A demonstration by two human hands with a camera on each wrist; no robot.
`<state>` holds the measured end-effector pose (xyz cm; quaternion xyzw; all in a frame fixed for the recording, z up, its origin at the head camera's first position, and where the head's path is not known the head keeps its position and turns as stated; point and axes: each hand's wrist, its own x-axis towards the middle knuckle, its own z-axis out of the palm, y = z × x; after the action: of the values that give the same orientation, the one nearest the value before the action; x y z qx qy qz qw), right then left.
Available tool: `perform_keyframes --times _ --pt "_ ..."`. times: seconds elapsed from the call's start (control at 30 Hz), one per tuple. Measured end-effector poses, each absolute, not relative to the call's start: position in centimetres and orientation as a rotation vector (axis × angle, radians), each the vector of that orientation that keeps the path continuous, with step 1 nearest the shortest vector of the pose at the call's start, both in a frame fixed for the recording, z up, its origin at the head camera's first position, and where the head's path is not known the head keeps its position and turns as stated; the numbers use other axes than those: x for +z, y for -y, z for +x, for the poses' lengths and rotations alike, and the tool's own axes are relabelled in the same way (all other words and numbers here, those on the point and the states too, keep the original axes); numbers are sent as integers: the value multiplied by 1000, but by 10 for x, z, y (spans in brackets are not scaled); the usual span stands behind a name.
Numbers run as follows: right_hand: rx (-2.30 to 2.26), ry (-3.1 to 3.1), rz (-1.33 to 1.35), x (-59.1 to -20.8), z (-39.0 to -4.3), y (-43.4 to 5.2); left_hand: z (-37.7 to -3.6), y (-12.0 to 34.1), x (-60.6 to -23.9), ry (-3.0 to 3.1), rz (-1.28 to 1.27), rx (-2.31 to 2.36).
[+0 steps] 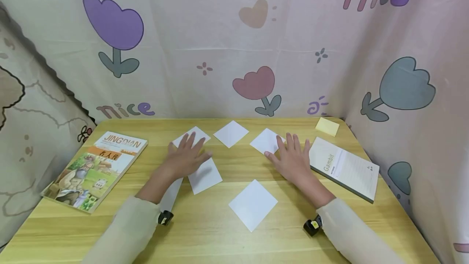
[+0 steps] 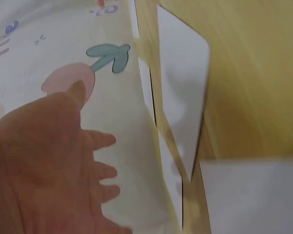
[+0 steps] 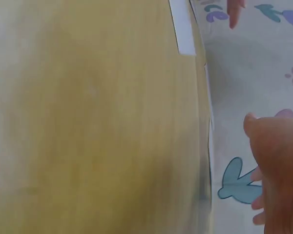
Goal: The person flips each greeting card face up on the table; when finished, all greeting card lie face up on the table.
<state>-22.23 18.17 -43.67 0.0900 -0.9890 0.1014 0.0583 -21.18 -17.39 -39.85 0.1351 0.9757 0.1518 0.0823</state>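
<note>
Nearest lies a flat white square of paper or thin card, set corner-first on the pale yellow wood-grain table; it looks light, thin and smooth, so it would probably slide readily and crease if pinched hard, and an edge or a raised corner seems the best hold; farther left, a matching partly hidden white piece shows beneath the left forearm, with a tilted white square just right of it; at the left side rests a glossy illustrated paperback, at the right a stiff grey-white notebook with a dark edge.

The left hand, fingers straight and fanned, grips nothing above the far-left white square; the right hand, also spread and holding nothing, lies between the far-right white square and the notebook; both wrist views show fingers apart from the pieces; farther off sit the far-middle white square and a small yellow paper pad; beyond hangs a soft, creased, flower-printed fabric curtain.
</note>
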Motion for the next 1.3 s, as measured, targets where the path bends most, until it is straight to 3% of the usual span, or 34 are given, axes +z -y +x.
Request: perform_keyframes --times 0.5,0.8,1.3 --pt "692 2971 320 -440 -270 -212 -256 97 -408 -2835 655 725" --pt "801 3039 298 -445 -300 -233 -277 60 -418 -2625 579 1115" --pt "957 3032 180 -451 -302 -229 -302 37 -439 -2667 543 1180"
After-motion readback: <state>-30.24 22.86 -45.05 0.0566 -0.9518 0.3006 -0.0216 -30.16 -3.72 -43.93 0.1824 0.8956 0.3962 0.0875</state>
